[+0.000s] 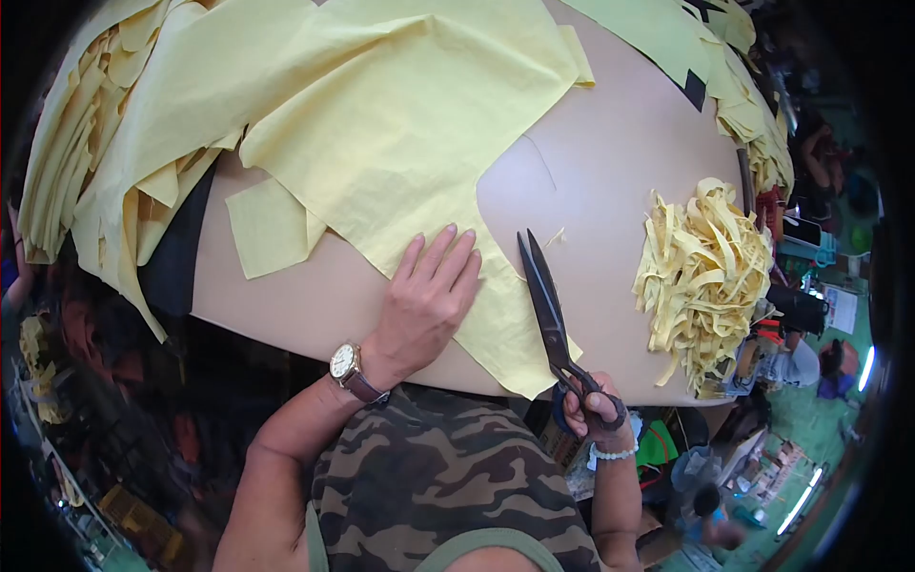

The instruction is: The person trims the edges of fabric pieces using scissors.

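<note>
My left hand lies flat on a large piece of yellow fabric, fingers stretched out and pointing away from me. The fabric narrows to a pointed corner near the table's front edge. In my right hand are black scissors, its fingers wrapped around the handles. The blades point away from me along the fabric's right edge, with only a slim gap between their tips. A small thread scrap sits just right of the tips.
A heap of yellow fabric strips rests on the table's right side. Stacked yellow cloth hangs at the left edge. Pale green fabric covers the far right. A square yellow piece lies left of the main fabric.
</note>
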### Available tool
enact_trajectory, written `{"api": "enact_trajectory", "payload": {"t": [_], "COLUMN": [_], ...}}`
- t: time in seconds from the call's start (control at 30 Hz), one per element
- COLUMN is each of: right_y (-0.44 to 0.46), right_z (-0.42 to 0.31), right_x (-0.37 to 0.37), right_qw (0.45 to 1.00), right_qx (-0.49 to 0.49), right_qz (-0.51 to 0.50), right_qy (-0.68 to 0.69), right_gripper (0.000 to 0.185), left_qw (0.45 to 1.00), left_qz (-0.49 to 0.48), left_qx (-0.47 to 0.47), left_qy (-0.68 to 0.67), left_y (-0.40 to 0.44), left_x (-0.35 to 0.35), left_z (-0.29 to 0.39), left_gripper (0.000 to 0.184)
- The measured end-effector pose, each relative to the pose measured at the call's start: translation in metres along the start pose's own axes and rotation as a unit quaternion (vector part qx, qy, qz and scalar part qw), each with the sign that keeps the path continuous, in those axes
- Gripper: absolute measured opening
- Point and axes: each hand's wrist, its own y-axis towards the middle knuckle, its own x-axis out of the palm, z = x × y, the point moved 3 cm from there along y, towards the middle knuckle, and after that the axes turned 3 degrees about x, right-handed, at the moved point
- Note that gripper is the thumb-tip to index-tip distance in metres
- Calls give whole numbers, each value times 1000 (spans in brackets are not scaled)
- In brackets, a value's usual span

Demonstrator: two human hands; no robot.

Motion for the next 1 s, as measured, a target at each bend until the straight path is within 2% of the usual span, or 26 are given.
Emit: {"api": "enact_trajectory", "payload": {"t": [0.07,0.17,0.2,0.3,0.33,0.5,0.7,0.8,1.0], "right_y": [0,-1,-1,-3,-3,-6,-8,-8,-1], "right_z": [-1,-3,-4,-9,-11,-19,-22,-24,-26], "right_x": [-1,-2,-3,-7,-7,-10,-11,-10,-2], "right_qw": [1000,999,999,999,998,999,999,999,997], "right_qx": [8,20,24,18,13,4,-5,-6,4], "right_qz": [4,11,14,10,25,8,-3,-5,-16], "right_qy": [-15,-26,-28,-28,-49,-50,-38,-40,-71], "right_gripper": [34,34,34,35,44,36,35,36,40], "left_qw": [998,994,992,994,995,997,959,935,973], "left_qz": [9,-23,-70,-89,-83,-76,-28,-8,-22], "left_qx": [-26,-5,-10,-21,-20,-9,-69,-85,-12], "left_qy": [-57,-109,-100,-59,-49,-20,-273,-345,-229], "left_y": [2,-2,-5,-10,-12,-13,-12,-15,-13], "left_x": [-3,-3,4,12,15,18,-10,-18,-20], "left_z": [9,25,27,31,32,28,13,6,8], "left_gripper": [43,57,65,61,59,49,44,43,50]}}
